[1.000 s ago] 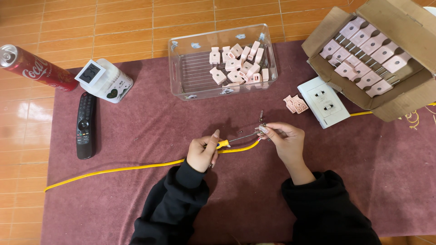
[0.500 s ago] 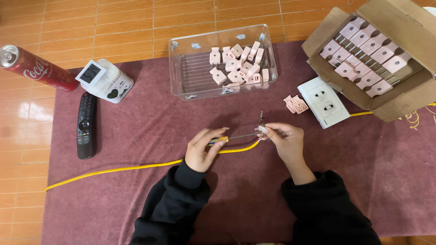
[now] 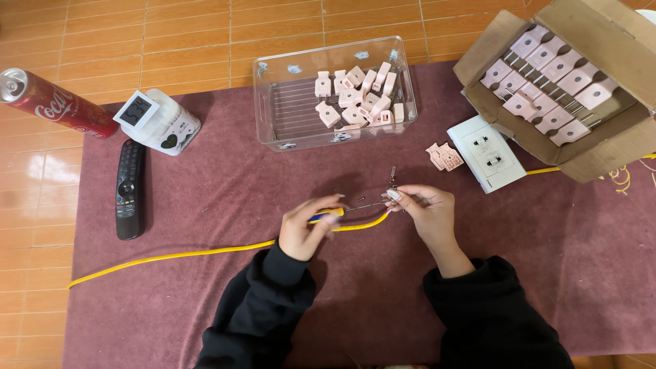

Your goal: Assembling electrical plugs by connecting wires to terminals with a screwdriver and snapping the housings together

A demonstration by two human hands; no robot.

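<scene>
Left hand (image 3: 305,229) gripping screwdriver (image 3: 345,211), right hand (image 3: 425,212) pinching plug part (image 3: 393,183) mid-mat (image 3: 205,178); cable (image 3: 205,251) unattached, plug halves (image 3: 444,156) unassembled, screws probably remaining.

The left hand (image 3: 305,229) is gripping a screwdriver (image 3: 342,210) with a yellow-and-blue handle, its shaft pointing at the small metal plug part (image 3: 393,179) the right hand (image 3: 427,213) is pinching. A yellow cable (image 3: 205,251) is lying across the maroon cloth (image 3: 205,178) (pink plug shells (image 3: 359,99) are sitting in the clear bin (image 3: 273,130) beyond).
</scene>
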